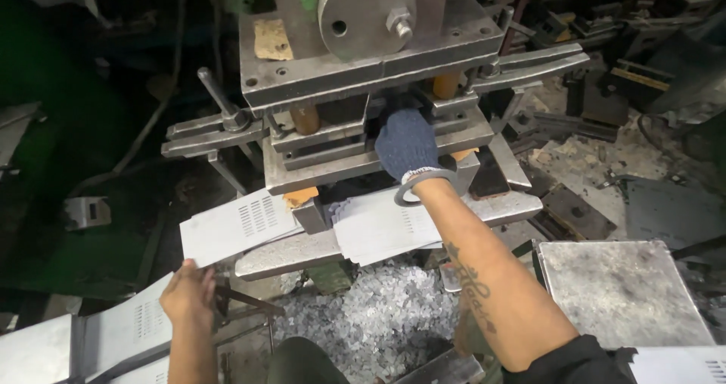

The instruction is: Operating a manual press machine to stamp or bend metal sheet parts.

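Observation:
My right hand (407, 143), in a dark blue knitted glove with a metal bangle at the wrist, reaches into the gap of a grey steel press die (355, 157); its fingers are hidden inside, so what they touch is unclear. A stack of thin grey metal sheets with punched slots (378, 229) lies on the press bed just below that wrist. My bare left hand (187, 293) holds the near corner of another slotted grey sheet (234, 231) that rests at the left of the die.
More slotted sheets (113, 335) are piled at the lower left. A heap of small metal punchings (378, 320) covers the floor under the press. A flat steel plate (620, 289) sits at the right, with scrap parts behind it.

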